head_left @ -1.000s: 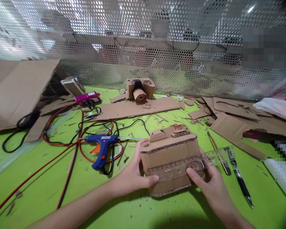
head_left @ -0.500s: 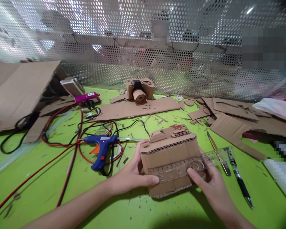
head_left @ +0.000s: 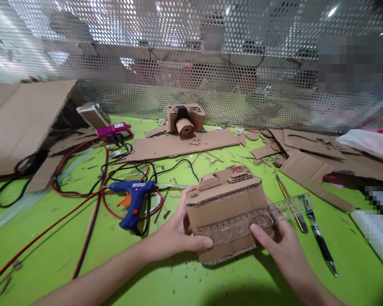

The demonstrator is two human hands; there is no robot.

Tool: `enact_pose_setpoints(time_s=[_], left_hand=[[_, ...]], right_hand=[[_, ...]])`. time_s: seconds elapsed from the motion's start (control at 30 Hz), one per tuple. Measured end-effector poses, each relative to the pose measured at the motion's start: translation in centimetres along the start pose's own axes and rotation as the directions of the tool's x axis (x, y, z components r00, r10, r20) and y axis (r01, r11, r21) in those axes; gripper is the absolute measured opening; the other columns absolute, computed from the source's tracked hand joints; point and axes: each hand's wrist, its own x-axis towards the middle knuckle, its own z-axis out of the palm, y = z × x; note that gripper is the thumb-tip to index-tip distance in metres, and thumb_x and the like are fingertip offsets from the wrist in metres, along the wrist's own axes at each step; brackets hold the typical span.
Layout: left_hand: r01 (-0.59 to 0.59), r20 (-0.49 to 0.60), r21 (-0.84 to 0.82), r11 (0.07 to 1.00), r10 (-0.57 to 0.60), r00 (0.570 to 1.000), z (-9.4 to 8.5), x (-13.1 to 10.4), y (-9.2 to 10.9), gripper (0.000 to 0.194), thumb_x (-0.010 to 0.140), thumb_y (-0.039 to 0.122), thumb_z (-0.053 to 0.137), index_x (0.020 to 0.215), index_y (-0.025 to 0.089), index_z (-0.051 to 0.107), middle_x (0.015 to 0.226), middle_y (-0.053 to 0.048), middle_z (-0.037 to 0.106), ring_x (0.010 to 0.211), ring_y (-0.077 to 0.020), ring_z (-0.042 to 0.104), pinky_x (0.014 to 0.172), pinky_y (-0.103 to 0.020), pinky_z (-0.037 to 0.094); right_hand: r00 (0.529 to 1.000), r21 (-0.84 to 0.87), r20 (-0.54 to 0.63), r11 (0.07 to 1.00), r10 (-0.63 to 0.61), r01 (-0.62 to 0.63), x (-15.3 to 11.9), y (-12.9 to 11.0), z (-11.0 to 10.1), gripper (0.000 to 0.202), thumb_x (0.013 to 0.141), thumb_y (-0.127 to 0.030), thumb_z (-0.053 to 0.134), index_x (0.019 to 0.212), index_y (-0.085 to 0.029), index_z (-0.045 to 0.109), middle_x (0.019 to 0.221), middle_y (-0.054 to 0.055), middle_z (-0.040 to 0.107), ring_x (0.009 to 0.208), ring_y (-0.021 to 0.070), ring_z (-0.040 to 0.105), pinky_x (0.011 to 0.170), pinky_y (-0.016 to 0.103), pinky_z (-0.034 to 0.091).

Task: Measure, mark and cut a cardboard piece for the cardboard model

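Observation:
Between my two hands is a cardboard camera model [head_left: 225, 202], tilted so its flat back faces me, with red marks on its top. A clear plastic ruler [head_left: 289, 207] lies across that back and sticks out past the right side. My left hand [head_left: 187, 236] grips the model's left side, its thumb on the lower left of the back. Around the right side is my right hand [head_left: 279, 236], closed, its thumb pressing the ruler against the cardboard. The fingers behind the model are mostly hidden.
A blue glue gun [head_left: 134, 202] with a lit red light lies left among red and black cords. Another cardboard camera [head_left: 185, 119] stands at the back on a cardboard strip [head_left: 178, 145]. Right of my hands are a craft knife [head_left: 292, 204], a pen [head_left: 322, 244] and cardboard scraps [head_left: 312, 174].
The whole view has shifted very slightly. Both hands keep the same hold on the cardboard camera model and the ruler.

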Motion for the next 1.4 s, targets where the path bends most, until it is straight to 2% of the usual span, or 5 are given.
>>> enact_pose_setpoints(time_s=[0.3,0.53,0.8,1.2,1.4], left_hand=[[0.029,-0.031,-0.009,1.0,-0.03,0.999,0.3,-0.1,0.4,0.117,0.062,0.034,0.09,0.144,0.037,0.007,0.141,-0.013,0.05,0.131,-0.0355,0.049,0.109,-0.056,0.038],[0.054,-0.059,-0.034,0.998,-0.056,0.997,0.3,-0.2,0.3,0.122,0.06,0.035,0.092,0.144,0.04,0.004,0.147,-0.013,0.044,0.133,-0.0351,0.047,0.11,-0.053,0.038],[0.073,-0.084,-0.043,0.996,-0.076,0.994,0.5,-0.4,0.5,0.126,0.058,0.034,0.093,0.145,0.041,0.002,0.14,-0.014,0.051,0.128,-0.0374,0.052,0.107,-0.058,0.039],[0.081,-0.092,-0.029,0.996,-0.084,0.992,0.5,-0.5,0.5,0.124,0.057,0.036,0.093,0.145,0.039,0.005,0.142,-0.012,0.05,0.13,-0.0356,0.05,0.111,-0.055,0.036],[0.062,-0.11,-0.007,0.998,-0.062,0.992,0.3,-0.5,0.3,0.131,0.056,0.038,0.093,0.147,0.042,-0.001,0.139,-0.012,0.053,0.129,-0.0368,0.051,0.109,-0.058,0.037]], right_hand=[[0.998,-0.006,-0.058,1.0,-0.003,0.002,-0.5,-0.5,0.6,0.086,0.067,-0.063,0.075,0.14,-0.021,0.054,0.129,0.014,0.066,0.116,0.0334,0.063,0.103,0.054,0.046],[0.999,0.015,0.027,0.999,-0.039,0.039,0.0,0.0,0.2,0.08,0.069,-0.056,0.076,0.139,-0.023,0.055,0.125,0.013,0.069,0.122,0.0333,0.06,0.104,0.054,0.045],[1.0,0.025,0.02,1.0,-0.002,0.002,-0.1,0.2,0.3,0.079,0.069,-0.058,0.076,0.138,-0.026,0.055,0.129,0.011,0.067,0.124,0.0329,0.058,0.108,0.056,0.039],[0.999,0.038,-0.021,0.998,-0.05,0.051,-0.6,-0.5,1.0,0.074,0.07,-0.055,0.075,0.136,-0.025,0.057,0.133,0.011,0.063,0.124,0.0322,0.057,0.108,0.054,0.04],[1.0,0.066,0.012,0.998,-0.003,0.003,-0.8,-0.9,1.0,0.083,0.072,-0.057,0.074,0.143,-0.025,0.047,0.133,0.011,0.063,0.121,0.0302,0.059,0.107,0.052,0.042]])
